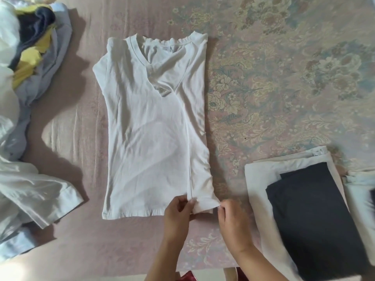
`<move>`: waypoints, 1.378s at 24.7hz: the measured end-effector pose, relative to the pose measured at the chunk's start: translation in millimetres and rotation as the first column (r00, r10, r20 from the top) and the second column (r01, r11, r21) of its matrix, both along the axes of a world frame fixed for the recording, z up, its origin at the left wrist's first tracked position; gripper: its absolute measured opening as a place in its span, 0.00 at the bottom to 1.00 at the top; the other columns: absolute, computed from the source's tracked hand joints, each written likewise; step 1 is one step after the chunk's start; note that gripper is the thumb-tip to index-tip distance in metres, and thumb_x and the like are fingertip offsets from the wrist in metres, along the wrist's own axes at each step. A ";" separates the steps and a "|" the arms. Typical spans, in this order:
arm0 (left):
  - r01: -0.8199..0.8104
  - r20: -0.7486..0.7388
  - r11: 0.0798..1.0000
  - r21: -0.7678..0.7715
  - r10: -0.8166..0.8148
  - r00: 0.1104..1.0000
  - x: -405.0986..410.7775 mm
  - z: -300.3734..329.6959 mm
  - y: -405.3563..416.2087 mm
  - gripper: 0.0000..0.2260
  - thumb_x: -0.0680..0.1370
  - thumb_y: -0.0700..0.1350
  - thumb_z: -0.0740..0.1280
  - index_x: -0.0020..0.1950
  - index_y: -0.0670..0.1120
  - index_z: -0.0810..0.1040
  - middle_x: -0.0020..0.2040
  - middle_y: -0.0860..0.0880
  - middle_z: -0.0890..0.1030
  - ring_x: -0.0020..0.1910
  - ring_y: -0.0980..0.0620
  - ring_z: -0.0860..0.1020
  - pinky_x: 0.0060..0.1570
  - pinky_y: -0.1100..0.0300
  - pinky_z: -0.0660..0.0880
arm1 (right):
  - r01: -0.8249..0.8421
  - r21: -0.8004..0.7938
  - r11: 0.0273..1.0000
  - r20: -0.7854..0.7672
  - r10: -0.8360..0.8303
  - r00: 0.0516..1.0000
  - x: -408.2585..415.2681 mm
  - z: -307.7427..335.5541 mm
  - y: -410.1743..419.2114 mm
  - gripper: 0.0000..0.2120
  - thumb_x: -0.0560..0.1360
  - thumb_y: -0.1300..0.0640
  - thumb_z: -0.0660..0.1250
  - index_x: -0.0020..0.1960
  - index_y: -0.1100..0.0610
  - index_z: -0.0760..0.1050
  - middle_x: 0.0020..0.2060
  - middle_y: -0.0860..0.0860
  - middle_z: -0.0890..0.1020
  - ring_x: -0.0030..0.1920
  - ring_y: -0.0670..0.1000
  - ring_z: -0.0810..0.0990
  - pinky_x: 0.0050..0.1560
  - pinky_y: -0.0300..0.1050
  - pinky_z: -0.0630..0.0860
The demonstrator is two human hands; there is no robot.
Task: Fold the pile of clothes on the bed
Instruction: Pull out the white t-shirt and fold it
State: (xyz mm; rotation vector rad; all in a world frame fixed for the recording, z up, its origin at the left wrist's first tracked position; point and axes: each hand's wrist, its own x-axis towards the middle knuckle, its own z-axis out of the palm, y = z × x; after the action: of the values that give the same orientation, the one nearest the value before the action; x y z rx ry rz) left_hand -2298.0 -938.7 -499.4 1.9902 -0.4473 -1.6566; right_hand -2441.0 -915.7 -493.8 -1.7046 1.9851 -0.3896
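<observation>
Bed [91, 126]: shirt [150, 126] flat; my left hand [178, 209] and right hand [231, 218] pinch its folded right hem. Next: fold left side.

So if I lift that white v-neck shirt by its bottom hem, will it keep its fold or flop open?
Probably flops: the white shirt is thin and wrinkled, lying limp on the bedspread. The folded-in right side looks merely laid over, so it would likely swing loose. Both the left hand and right hand pinch only the hem, leaving the rest unsupported.

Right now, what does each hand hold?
Left hand: pinches the hem of the white shirt.
Right hand: pinches the same hem, at the folded side.
</observation>
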 end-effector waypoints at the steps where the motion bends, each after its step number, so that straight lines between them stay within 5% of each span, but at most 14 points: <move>1: 0.015 0.039 1.000 -0.004 -0.015 0.999 -2.1 -0.4 2.9 0.02 0.76 0.41 0.69 0.47 0.44 0.79 0.42 0.44 0.83 0.42 0.50 0.81 0.44 0.55 0.80 | 0.001 0.017 1.000 -0.002 -0.001 1.000 0.7 0.1 7.0 0.14 0.61 0.72 0.76 0.32 0.62 0.71 0.26 0.52 0.72 0.24 0.51 0.71 0.22 0.38 0.66; 5: 0.141 0.210 0.987 -0.081 -0.121 0.970 -6.6 0.5 4.9 0.04 0.79 0.40 0.64 0.49 0.49 0.76 0.44 0.50 0.81 0.42 0.54 0.79 0.37 0.65 0.75 | -0.060 0.023 0.998 0.049 0.059 0.997 5.2 -7.0 18.5 0.15 0.60 0.73 0.75 0.36 0.60 0.72 0.27 0.50 0.72 0.25 0.49 0.71 0.24 0.39 0.63; 8: 0.298 0.322 0.950 -0.092 -0.255 0.912 -10.8 0.0 8.3 0.07 0.81 0.38 0.60 0.55 0.47 0.73 0.49 0.47 0.78 0.42 0.47 0.79 0.36 0.56 0.78 | -0.191 0.031 0.981 0.011 0.191 0.981 4.6 -8.8 19.7 0.14 0.59 0.70 0.75 0.38 0.59 0.73 0.27 0.50 0.74 0.26 0.50 0.73 0.22 0.38 0.65; 10: 0.438 0.409 0.895 -0.080 -0.371 0.833 -8.6 -4.9 16.6 0.12 0.80 0.34 0.58 0.63 0.41 0.70 0.55 0.42 0.76 0.48 0.43 0.78 0.42 0.52 0.78 | -0.282 0.067 0.957 -0.079 0.287 0.955 4.0 -8.5 21.1 0.16 0.54 0.66 0.77 0.37 0.58 0.74 0.25 0.48 0.74 0.23 0.49 0.73 0.22 0.38 0.59; 12: 0.543 0.471 0.838 -0.060 -0.456 0.755 -6.2 -10.0 26.0 0.16 0.80 0.32 0.56 0.67 0.39 0.66 0.60 0.41 0.74 0.53 0.46 0.78 0.40 0.66 0.74 | -0.324 0.152 0.934 -0.162 0.347 0.924 3.8 -8.5 21.6 0.19 0.49 0.63 0.81 0.35 0.56 0.75 0.22 0.48 0.74 0.21 0.48 0.72 0.22 0.37 0.55; 15: 0.694 0.571 0.710 0.119 -0.620 0.537 -3.0 -10.7 22.8 0.14 0.83 0.45 0.54 0.68 0.44 0.60 0.58 0.48 0.78 0.45 0.53 0.79 0.31 0.70 0.68 | -0.313 0.134 0.940 -0.178 0.334 0.926 5.9 -4.2 20.9 0.18 0.49 0.63 0.81 0.32 0.55 0.75 0.21 0.47 0.73 0.20 0.47 0.71 0.21 0.37 0.55; 17: 0.761 0.669 0.604 0.237 -0.670 0.323 2.4 -3.6 11.0 0.16 0.83 0.54 0.52 0.67 0.48 0.56 0.52 0.54 0.80 0.43 0.56 0.81 0.29 0.68 0.69 | -0.270 -0.022 0.962 -0.152 0.264 0.952 11.9 1.0 9.4 0.12 0.57 0.66 0.75 0.35 0.58 0.74 0.26 0.50 0.73 0.25 0.51 0.73 0.23 0.40 0.64; 19: 0.783 0.764 0.604 0.150 -0.573 0.296 9.0 3.8 -6.0 0.15 0.80 0.48 0.60 0.62 0.46 0.60 0.46 0.52 0.80 0.40 0.53 0.82 0.28 0.64 0.72 | -0.211 -0.159 0.964 -0.190 0.180 0.965 24.2 5.0 -16.0 0.05 0.66 0.64 0.64 0.42 0.59 0.75 0.36 0.53 0.78 0.34 0.55 0.76 0.32 0.47 0.73; 21: 0.849 0.877 0.524 -0.076 -0.370 0.306 18.7 -4.5 -12.3 0.17 0.72 0.39 0.68 0.59 0.42 0.68 0.47 0.46 0.80 0.41 0.47 0.81 0.32 0.57 0.77 | -0.109 -0.242 0.964 -0.202 0.060 0.978 34.4 4.3 -44.8 0.14 0.70 0.63 0.58 0.50 0.61 0.79 0.48 0.58 0.81 0.45 0.58 0.79 0.44 0.51 0.75; 24: 0.962 0.918 0.269 -0.052 -0.366 0.152 34.1 -18.2 -2.4 0.18 0.72 0.38 0.60 0.62 0.43 0.74 0.57 0.41 0.80 0.53 0.42 0.81 0.44 0.53 0.79 | -0.259 -0.120 0.958 -0.250 0.223 0.942 41.0 -9.5 -42.5 0.19 0.73 0.65 0.62 0.63 0.66 0.75 0.64 0.62 0.75 0.63 0.61 0.76 0.61 0.51 0.73; 26: 0.980 0.902 0.196 -0.019 -0.420 0.102 45.7 -22.2 8.8 0.20 0.72 0.39 0.56 0.63 0.43 0.73 0.60 0.40 0.79 0.57 0.42 0.80 0.49 0.51 0.79 | -0.418 0.100 0.903 -0.309 0.427 0.850 37.1 -19.7 -12.3 0.24 0.73 0.59 0.65 0.67 0.67 0.70 0.69 0.63 0.67 0.68 0.62 0.70 0.68 0.56 0.67; 29: 0.968 0.878 0.250 0.018 -0.467 0.104 75.2 -22.0 -6.9 0.20 0.72 0.40 0.56 0.61 0.41 0.77 0.63 0.39 0.77 0.59 0.40 0.78 0.55 0.44 0.76 | -0.363 0.367 0.856 -0.298 0.478 0.826 39.4 -16.7 8.2 0.30 0.80 0.44 0.47 0.70 0.65 0.66 0.70 0.63 0.65 0.72 0.60 0.63 0.69 0.59 0.58; 32: 0.930 0.920 0.351 0.112 -0.390 0.037 115.1 -13.1 -66.1 0.23 0.75 0.46 0.55 0.67 0.42 0.75 0.69 0.39 0.71 0.67 0.38 0.71 0.62 0.38 0.69 | -0.342 0.285 0.895 -0.228 0.410 0.883 68.8 -9.4 -39.6 0.31 0.81 0.43 0.41 0.71 0.62 0.66 0.71 0.59 0.66 0.73 0.56 0.61 0.70 0.59 0.58; 34: 0.922 0.932 0.371 0.114 -0.362 0.030 133.5 -9.0 -113.6 0.24 0.78 0.49 0.54 0.72 0.42 0.69 0.73 0.38 0.65 0.71 0.37 0.64 0.68 0.37 0.61 | -0.366 0.175 0.914 -0.225 0.399 0.889 97.5 -7.4 -98.1 0.28 0.81 0.46 0.47 0.70 0.63 0.68 0.70 0.59 0.68 0.72 0.57 0.65 0.69 0.59 0.65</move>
State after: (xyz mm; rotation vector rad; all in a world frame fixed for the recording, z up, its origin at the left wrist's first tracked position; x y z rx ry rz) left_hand -2164.6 -1052.3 -508.4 2.0070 -2.4029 -0.3605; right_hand -2343.5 -1013.8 -501.2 -2.0876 1.7298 0.1033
